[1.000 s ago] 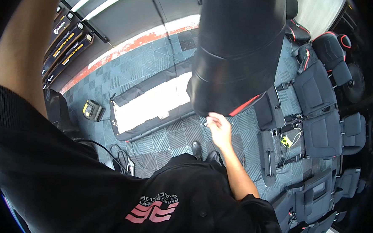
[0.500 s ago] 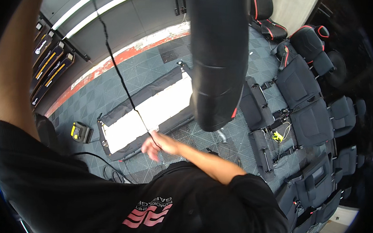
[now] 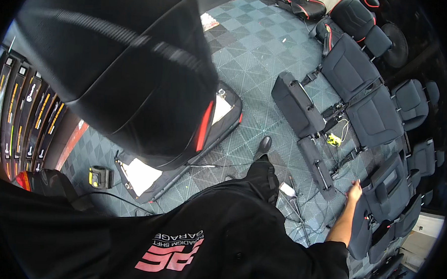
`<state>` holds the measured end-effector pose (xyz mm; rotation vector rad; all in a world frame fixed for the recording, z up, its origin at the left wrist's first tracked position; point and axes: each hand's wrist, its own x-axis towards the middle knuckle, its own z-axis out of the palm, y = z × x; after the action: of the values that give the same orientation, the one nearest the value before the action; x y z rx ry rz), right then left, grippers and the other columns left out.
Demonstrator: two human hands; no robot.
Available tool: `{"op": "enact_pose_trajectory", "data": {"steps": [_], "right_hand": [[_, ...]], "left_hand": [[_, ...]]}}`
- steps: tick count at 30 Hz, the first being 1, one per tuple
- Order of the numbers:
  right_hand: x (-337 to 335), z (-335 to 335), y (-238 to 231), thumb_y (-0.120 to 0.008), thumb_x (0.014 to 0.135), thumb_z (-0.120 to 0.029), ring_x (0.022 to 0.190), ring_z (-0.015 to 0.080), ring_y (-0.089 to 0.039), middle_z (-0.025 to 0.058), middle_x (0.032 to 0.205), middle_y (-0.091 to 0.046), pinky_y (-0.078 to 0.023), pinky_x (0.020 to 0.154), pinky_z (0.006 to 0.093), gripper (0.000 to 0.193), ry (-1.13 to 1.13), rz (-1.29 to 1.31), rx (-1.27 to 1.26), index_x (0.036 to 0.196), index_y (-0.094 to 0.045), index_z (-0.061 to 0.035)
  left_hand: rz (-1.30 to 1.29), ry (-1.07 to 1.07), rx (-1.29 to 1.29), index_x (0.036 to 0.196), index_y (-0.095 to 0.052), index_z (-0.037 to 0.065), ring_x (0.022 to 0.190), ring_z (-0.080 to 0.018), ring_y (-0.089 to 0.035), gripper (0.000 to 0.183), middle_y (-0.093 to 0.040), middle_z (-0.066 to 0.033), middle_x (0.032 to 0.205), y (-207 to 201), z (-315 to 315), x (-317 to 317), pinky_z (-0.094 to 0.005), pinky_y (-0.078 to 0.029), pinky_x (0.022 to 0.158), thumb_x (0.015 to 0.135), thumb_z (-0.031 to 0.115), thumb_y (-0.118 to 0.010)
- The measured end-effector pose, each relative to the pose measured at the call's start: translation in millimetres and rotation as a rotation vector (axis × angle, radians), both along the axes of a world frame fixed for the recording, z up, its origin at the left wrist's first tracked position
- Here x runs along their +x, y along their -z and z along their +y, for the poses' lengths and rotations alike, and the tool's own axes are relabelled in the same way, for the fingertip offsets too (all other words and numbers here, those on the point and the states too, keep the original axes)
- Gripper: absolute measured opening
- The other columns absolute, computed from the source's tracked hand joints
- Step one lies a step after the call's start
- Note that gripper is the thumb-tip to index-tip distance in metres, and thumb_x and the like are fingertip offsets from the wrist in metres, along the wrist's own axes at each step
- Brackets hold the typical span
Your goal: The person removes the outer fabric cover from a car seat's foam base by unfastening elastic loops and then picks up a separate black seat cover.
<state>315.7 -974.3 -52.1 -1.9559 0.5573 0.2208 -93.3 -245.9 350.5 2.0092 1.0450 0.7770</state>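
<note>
My right hand [image 3: 354,190] is held out to the right, above the dark car seats. Its fingers look closed, but the hand is small here and I cannot make out what is in them. Only a strip of my left forearm shows at the left rim; the hand itself lies outside the view. A large black leather-like upholstered piece [image 3: 150,85] with seams and a red strip looms close at the upper left. It covers much of a long black-edged seat cushion [image 3: 221,134] with a white surface on the floor. A thin dark cord runs rightward from near that cushion.
Several dark car seats [image 3: 376,119] line the right side. Narrow seat parts [image 3: 298,105] lie nearer, with a yellow-green item [image 3: 334,140] among them. A black-and-yellow device [image 3: 100,177] stands left, by flat boxes [image 3: 37,119]. Cables [image 3: 295,209] lie on the tiled floor.
My right hand has swung from the middle over the cushion out to the right. The black upholstered piece has swung left and appears larger. My left arm has dropped toward the left rim.
</note>
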Motion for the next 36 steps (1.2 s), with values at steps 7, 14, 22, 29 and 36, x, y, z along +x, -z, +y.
{"op": "enact_pose_trajectory", "data": {"steps": [7,14,22,29,36], "right_hand": [[83.9,-113.6,43.3,-0.049,0.099,-0.040,0.069,0.0263,-0.061,0.0108,0.072,-0.062,-0.052,0.066,0.0362,0.045,-0.188,-0.414,-0.559,0.092,-0.066,0.0015],[33.5,324.5,13.4,-0.057,0.086,-0.007,0.119,0.0310,-0.059,0.0203,0.131,-0.060,-0.047,0.101,0.0379,0.052,-1.150,-0.193,-0.022,0.138,-0.053,-0.0008],[-14.9,646.6,-74.1,-0.085,0.068,-0.032,0.149,0.0410,-0.015,0.0282,0.159,-0.016,-0.021,0.121,0.0421,0.125,-1.312,-0.134,0.092,0.155,-0.002,0.0021],[20.9,778.2,-58.4,-0.086,0.063,-0.045,0.142,0.0376,-0.023,0.0209,0.154,-0.021,-0.027,0.113,0.0562,0.124,-0.926,0.058,0.385,0.150,-0.007,-0.0067],[134.6,754.3,-20.5,-0.081,0.068,-0.044,0.133,0.0352,-0.033,0.0193,0.145,-0.032,-0.033,0.108,0.0527,0.103,-0.885,-0.097,0.304,0.143,-0.021,-0.0058]], "left_hand": [[-0.019,-0.133,-0.008,0.124,-0.055,-0.010,0.065,-0.0176,-0.057,0.046,-0.059,-0.0130,0.081,21.8,60.7,23.4,-0.0319,-0.046,0.056,0.080,0.003,-0.052],[0.094,-0.303,0.195,0.126,-0.054,-0.010,0.064,-0.0162,-0.056,0.049,-0.058,-0.0112,0.079,-77.1,76.0,68.6,-0.0306,-0.046,0.056,0.079,0.002,-0.052],[0.109,-0.419,0.272,0.129,-0.053,-0.010,0.063,-0.0147,-0.054,0.052,-0.057,-0.0093,0.077,-104.2,124.8,100.9,-0.0292,-0.045,0.055,0.078,0.001,-0.052],[0.121,-0.468,0.340,0.131,-0.052,-0.009,0.061,-0.0133,-0.053,0.055,-0.056,-0.0075,0.076,-118.9,205.8,126.6,-0.0280,-0.044,0.055,0.077,0.000,-0.052],[0.141,-0.513,0.398,0.133,-0.051,-0.009,0.060,-0.0120,-0.052,0.057,-0.055,-0.0058,0.074,-130.9,333.8,132.4,-0.0268,-0.044,0.055,0.076,-0.001,-0.052]]}}
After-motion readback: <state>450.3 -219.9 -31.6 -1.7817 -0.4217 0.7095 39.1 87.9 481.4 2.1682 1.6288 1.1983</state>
